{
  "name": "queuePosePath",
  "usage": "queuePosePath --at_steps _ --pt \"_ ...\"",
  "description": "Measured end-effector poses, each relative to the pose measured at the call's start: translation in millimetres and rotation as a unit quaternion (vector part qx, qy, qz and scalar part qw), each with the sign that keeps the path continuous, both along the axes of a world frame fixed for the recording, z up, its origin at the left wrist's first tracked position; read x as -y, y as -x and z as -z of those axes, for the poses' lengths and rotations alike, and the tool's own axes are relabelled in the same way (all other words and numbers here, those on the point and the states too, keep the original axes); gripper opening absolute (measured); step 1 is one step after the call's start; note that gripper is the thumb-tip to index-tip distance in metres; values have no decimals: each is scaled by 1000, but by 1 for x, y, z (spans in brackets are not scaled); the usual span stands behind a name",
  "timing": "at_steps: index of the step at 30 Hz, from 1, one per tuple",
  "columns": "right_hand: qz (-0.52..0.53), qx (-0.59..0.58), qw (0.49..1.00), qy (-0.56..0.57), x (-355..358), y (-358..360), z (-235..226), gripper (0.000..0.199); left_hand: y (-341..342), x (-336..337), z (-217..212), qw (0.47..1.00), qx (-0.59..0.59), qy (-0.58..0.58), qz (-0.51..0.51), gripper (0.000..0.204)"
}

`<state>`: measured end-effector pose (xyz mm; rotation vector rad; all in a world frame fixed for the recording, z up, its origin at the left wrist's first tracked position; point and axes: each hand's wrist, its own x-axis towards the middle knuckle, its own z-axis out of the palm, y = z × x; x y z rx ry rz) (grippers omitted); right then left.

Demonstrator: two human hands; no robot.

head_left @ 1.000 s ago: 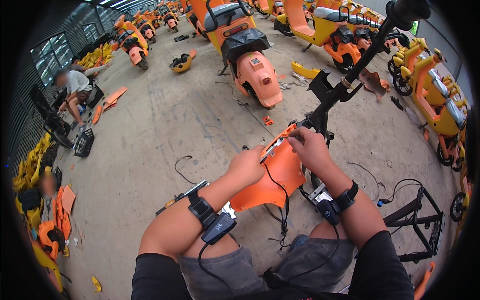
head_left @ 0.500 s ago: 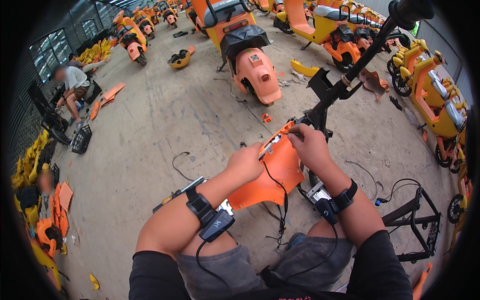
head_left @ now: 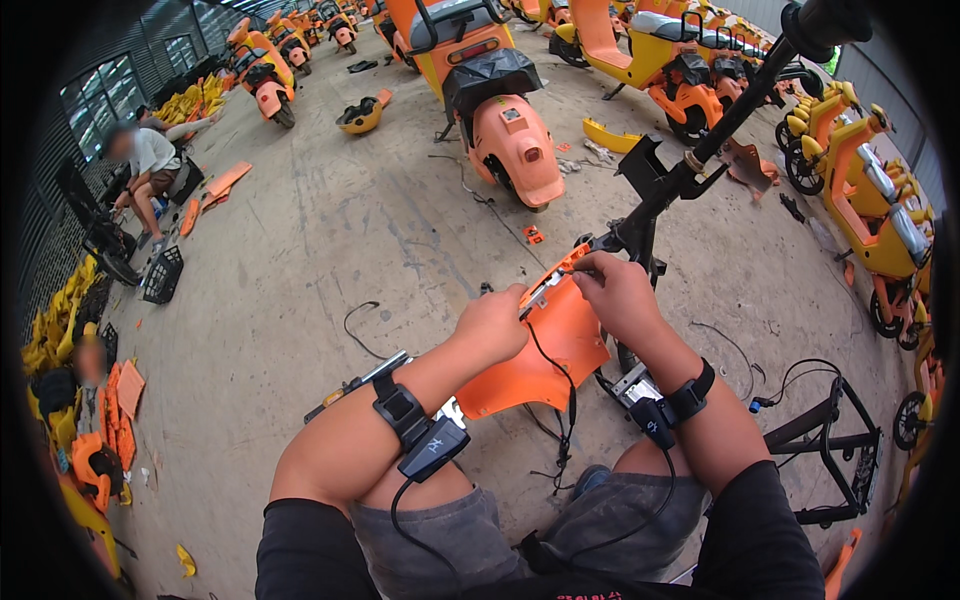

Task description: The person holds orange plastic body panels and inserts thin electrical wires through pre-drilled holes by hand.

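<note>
An orange plastic scooter panel [head_left: 545,355] stands upright between my knees, in front of a black scooter frame [head_left: 655,205]. My left hand [head_left: 492,325] is closed round the panel's upper left edge. At the panel's top, my right hand [head_left: 617,290] pinches beside the metal and white fittings along the rim; what its fingertips hold, if anything, is too small to make out. A black cable [head_left: 560,370] hangs down over the panel's front. Part of the frame and the panel's far side are hidden behind my hands.
A bare black metal frame [head_left: 835,440] lies on the floor at right. Ahead stands an orange scooter [head_left: 515,140]; more scooters line the right. At far left a person [head_left: 150,165] sits near a black crate [head_left: 162,276]. Loose orange panels [head_left: 125,410] lie at left.
Almost nothing differs. My right hand has shifted very slightly left along the panel's top rim; my left hand keeps its hold on the edge.
</note>
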<state>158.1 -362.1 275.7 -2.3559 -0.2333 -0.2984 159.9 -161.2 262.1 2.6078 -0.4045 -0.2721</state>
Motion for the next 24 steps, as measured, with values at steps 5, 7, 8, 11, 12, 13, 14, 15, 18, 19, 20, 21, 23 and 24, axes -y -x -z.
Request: queuePosePath --at_steps 5,7,8,11,12,13,14,15,18,19,20,21,23,24 --pt "-2 21 1000 3 0 0 3 18 0 -2 1 1000 1 9 -1 40" --pt "3 16 1000 1 -1 -1 3 18 0 -2 0 1000 -2 8 -3 39" --pt "2 17 1000 1 -1 -1 1 18 0 -2 0 1000 -5 7 -4 39" --pt "-5 -4 1000 9 -2 2 -4 19 1 -2 -1 1000 -9 5 -4 39" --pt "-3 4 1000 24 -3 3 -5 19 1 -2 -1 1000 -10 5 -5 39" --pt "-2 12 999 39 -3 3 -5 18 2 -2 0 1000 -3 4 -3 38" --pt "-4 11 999 39 -3 3 -3 18 3 -2 0 1000 3 3 -1 37" --pt "4 20 997 74 -3 1 0 18 4 -1 0 1000 2 4 -2 37" --pt "10 26 991 128 -6 2 -1 19 5 -3 2 1000 10 -11 8 32" --pt "13 25 989 148 -6 2 -3 21 5 -2 3 1000 11 -13 14 37" --pt "12 25 989 148 -6 2 -2 21 5 -1 4 1000 11 -16 20 41" --pt "7 28 987 155 -5 2 0 21 6 0 4 1000 11 -16 19 41" --pt "2 32 986 163 -4 1 2 22 8 3 0 998 10 -47 28 37" --pt "2 20 985 171 -4 1 3 24 9 3 3 998 10 -47 27 37"
